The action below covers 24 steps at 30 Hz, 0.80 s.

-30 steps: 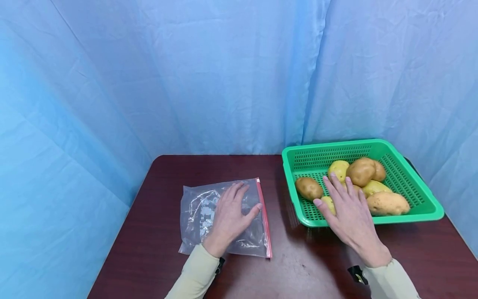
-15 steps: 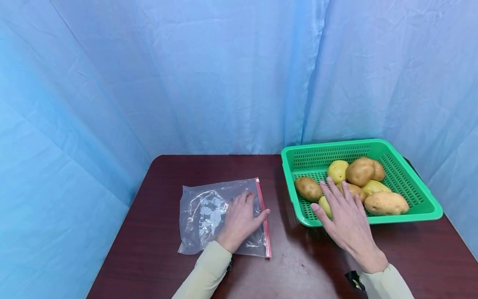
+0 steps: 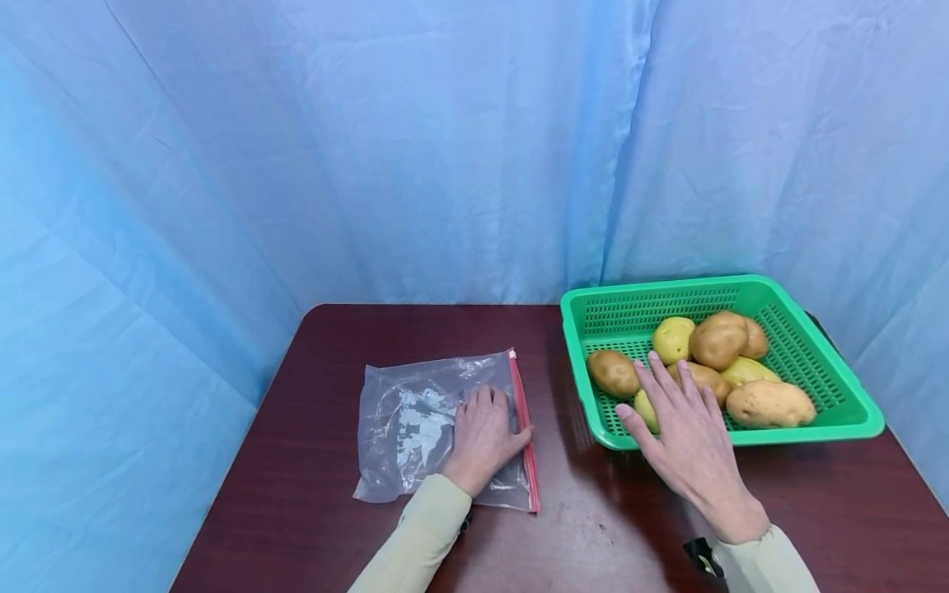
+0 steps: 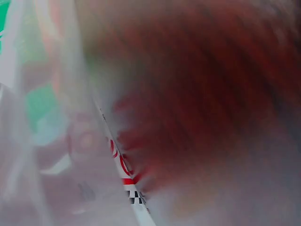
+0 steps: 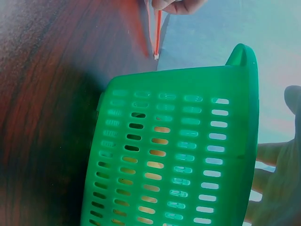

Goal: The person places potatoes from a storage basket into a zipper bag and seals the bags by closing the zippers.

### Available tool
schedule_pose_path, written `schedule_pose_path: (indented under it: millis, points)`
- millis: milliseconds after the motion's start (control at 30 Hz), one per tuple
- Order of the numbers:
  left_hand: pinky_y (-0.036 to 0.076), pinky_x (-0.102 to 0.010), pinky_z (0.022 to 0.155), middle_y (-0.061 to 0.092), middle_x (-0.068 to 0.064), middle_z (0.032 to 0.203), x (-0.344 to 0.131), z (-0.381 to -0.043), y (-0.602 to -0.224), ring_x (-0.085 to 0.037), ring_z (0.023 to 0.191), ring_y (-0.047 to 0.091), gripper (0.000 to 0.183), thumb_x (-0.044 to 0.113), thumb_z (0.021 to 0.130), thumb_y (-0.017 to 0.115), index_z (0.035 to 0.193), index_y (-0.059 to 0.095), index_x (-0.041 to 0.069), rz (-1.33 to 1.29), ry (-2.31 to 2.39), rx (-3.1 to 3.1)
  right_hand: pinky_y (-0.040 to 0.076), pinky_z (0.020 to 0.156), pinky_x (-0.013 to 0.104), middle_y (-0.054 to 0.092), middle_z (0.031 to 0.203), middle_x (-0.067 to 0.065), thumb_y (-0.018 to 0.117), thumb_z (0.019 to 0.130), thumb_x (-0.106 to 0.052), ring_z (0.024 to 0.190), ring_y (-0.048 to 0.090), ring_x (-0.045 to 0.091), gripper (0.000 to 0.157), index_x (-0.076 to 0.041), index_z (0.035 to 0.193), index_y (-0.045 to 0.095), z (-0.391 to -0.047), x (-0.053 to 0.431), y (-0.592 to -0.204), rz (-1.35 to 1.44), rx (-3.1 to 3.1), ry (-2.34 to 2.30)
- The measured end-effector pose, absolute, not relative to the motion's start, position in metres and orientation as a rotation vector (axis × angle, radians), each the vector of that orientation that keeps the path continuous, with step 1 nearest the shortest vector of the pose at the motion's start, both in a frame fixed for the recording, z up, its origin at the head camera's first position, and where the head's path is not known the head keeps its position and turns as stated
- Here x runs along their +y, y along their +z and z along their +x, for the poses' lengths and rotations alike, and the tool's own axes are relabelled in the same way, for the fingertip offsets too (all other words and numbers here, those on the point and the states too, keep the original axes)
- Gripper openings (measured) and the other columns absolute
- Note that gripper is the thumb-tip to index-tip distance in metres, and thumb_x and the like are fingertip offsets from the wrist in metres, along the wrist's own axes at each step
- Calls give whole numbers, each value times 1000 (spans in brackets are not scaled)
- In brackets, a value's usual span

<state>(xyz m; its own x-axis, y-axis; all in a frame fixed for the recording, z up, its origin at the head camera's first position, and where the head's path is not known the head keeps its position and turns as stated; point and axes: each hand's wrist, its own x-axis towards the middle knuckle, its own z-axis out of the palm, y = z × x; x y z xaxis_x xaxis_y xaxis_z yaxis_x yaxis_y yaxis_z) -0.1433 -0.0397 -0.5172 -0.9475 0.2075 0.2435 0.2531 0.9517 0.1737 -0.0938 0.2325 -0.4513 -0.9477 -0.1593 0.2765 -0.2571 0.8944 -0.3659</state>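
Observation:
A clear plastic zip bag (image 3: 396, 461) with a red zip strip (image 3: 522, 395) along its right side lies flat on the table. My left hand (image 3: 483, 441) is on it with curled fingers, the thumb across the red strip. In the right wrist view, the left fingertips (image 5: 181, 5) pinch the bag by that strip. My right hand (image 3: 689, 449) is spread, palm down, over the near rim of a green basket (image 3: 823, 435). Several potatoes (image 3: 771, 403), brown and yellowish, lie in the basket, some partly hidden behind the right hand. The left wrist view is mostly blurred.
The dark reddish-brown wooden table (image 3: 319, 543) has rounded far corners. Blue curtains (image 3: 445, 165) hang behind it and at both sides. The slotted basket wall (image 5: 174, 150) stands between the right wrist camera and the potatoes.
My left hand has slid right and a little nearer across the bag, its fingers curling and its thumb reaching the red strip. The right hand has shifted slightly left, then stayed over the basket.

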Motion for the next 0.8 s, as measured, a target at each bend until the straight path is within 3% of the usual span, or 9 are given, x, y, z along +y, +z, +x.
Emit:
schedule_pose_path:
  millis: [167, 300, 633, 800]
  points:
    - [54, -46, 76, 61, -6, 90, -46, -144, -517, -29, 91, 63, 24, 33, 77, 77, 79, 66, 13, -348, -454, -2841, 14, 117, 71, 29, 167, 14, 52, 105, -52, 155, 14, 45, 71, -12, 162, 35, -95, 233, -452, 319, -2812, 589]
    - [54, -43, 73, 62, -2, 82, -53, -144, -514, -26, 83, 65, 9, 20, 73, 77, 73, 69, 15, -353, -586, -2786, 16, 116, 71, 30, 167, 15, 53, 105, -51, 154, 16, 46, 71, -12, 161, 36, -95, 233, -452, 325, -2802, 584]
    - [50, -34, 66, 64, 4, 73, -66, -136, -490, -17, 68, 60, 5, 9, 73, 70, 74, 70, 14, -185, -1090, -2680, 14, 117, 70, 29, 167, 15, 54, 105, -50, 156, 13, 44, 71, -11, 161, 35, -94, 222, -447, 359, -2804, 625]
    - [49, -26, 66, 66, 7, 74, -68, -129, -475, -9, 69, 59, 4, 13, 79, 70, 79, 73, 11, -99, -1296, -2634, 14, 120, 66, 30, 167, 15, 54, 105, -47, 155, 16, 43, 69, -7, 159, 38, -97, 210, -445, 386, -2780, 702]
